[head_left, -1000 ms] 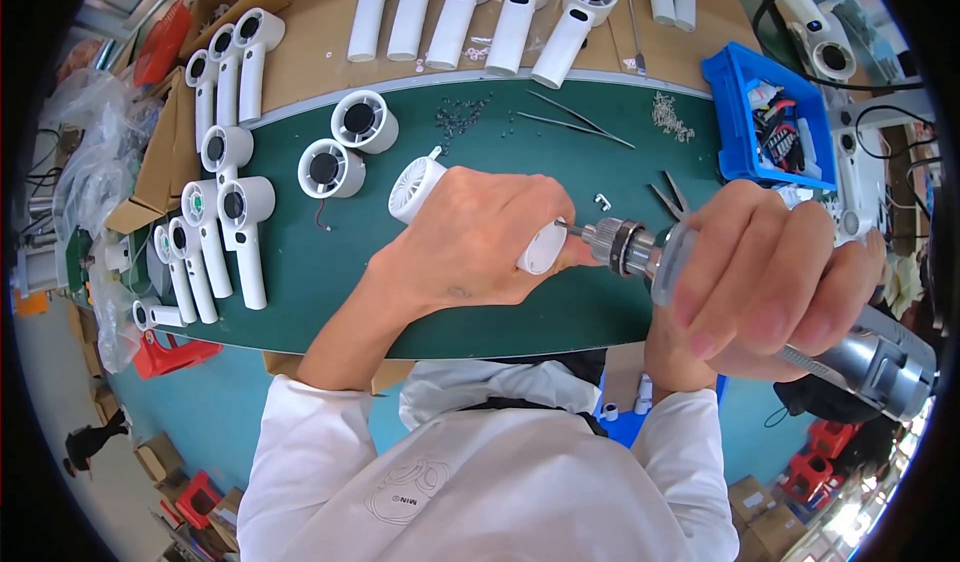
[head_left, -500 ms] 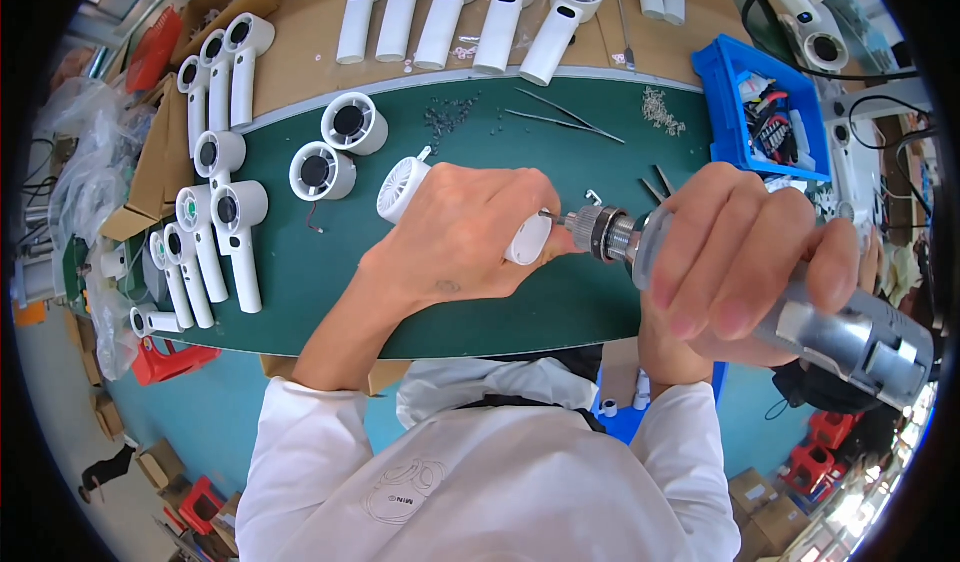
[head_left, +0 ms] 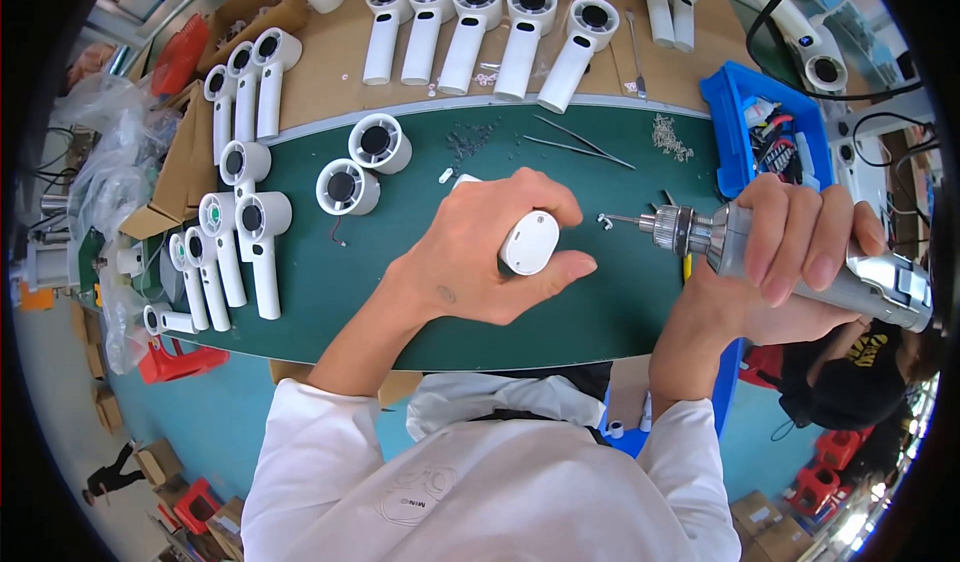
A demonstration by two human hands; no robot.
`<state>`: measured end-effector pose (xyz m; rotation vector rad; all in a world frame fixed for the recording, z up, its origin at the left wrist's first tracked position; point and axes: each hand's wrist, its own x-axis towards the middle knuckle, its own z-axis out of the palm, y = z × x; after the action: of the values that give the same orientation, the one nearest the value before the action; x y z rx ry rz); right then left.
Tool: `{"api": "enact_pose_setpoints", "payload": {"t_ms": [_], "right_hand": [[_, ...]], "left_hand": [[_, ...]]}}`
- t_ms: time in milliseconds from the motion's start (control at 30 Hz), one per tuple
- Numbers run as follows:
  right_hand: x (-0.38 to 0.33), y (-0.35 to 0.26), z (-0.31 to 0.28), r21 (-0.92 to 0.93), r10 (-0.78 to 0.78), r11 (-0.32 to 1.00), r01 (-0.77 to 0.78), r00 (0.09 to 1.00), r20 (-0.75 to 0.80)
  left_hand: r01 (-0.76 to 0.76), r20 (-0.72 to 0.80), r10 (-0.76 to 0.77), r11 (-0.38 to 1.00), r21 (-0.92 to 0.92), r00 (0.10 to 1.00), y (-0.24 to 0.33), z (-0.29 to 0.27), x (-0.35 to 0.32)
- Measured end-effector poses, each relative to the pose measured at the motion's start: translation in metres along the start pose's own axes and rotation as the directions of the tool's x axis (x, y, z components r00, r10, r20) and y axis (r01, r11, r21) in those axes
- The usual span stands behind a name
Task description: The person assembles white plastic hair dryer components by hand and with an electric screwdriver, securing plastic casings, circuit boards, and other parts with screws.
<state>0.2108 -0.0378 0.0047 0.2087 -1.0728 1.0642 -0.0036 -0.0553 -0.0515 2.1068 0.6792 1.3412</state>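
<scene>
My left hand point(head_left: 465, 232) is wrapped round the white handle of a handheld fan point(head_left: 530, 243). The handle's oval end faces up and shows small screw holes, while thumb and forefinger stand apart beside it. Most of the fan is hidden behind the hand. In my right fist is a silver power screwdriver point(head_left: 715, 236), held by my right hand point(head_left: 800, 247) with its bit pointing left, apart from the handle. Right at the bit's tip is a small shiny metal piece point(head_left: 604, 221); whether it touches the bit I cannot tell.
Two fan heads point(head_left: 347, 186) lie on the green mat point(head_left: 450, 332), near tweezers point(head_left: 580, 144), dark small parts point(head_left: 470, 140) and a pile of screws point(head_left: 670, 138). White handheld fans point(head_left: 470, 37) line the back and left. A blue bin point(head_left: 733, 142) of tools stands at right.
The screwdriver has moved right, away from the handle's end, which its bit was at before. My left hand has tilted the fan so that the end faces up, and its thumb and forefinger have spread.
</scene>
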Motion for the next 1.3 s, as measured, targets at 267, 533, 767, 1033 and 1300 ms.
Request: {"api": "enact_pose_setpoints", "payload": {"t_ms": [267, 533, 767, 1033, 1300], "right_hand": [[0.003, 0.000, 0.008, -0.081, -0.044, 0.996, 0.034, 0.993, -0.113], [0.003, 0.006, 0.007, -0.063, -0.036, 0.997, 0.031, 0.996, -0.078], [0.003, 0.007, 0.005, -0.087, -0.028, 0.996, 0.024, 0.998, -0.055], [-0.002, 0.004, -0.010, -0.127, 0.014, 0.992, -0.009, 0.999, 0.036], [0.000, 0.005, -0.011, -0.121, 0.025, 0.993, -0.019, 0.998, 0.051]], "left_hand": [[0.023, 0.002, -0.023, 0.946, -0.324, 1.000, -0.008, 0.007, -0.008], [-0.096, -0.076, 0.078, 0.958, -0.270, 0.994, -0.014, 0.006, -0.003], [-0.141, -0.092, 0.122, 0.961, -0.238, 0.988, -0.015, 0.005, -0.001], [-0.147, -0.167, 0.122, 0.978, -0.145, 0.978, -0.018, 0.004, -0.004], [-0.178, -0.192, 0.151, 0.975, -0.130, 0.970, -0.019, 0.002, -0.003]]}}
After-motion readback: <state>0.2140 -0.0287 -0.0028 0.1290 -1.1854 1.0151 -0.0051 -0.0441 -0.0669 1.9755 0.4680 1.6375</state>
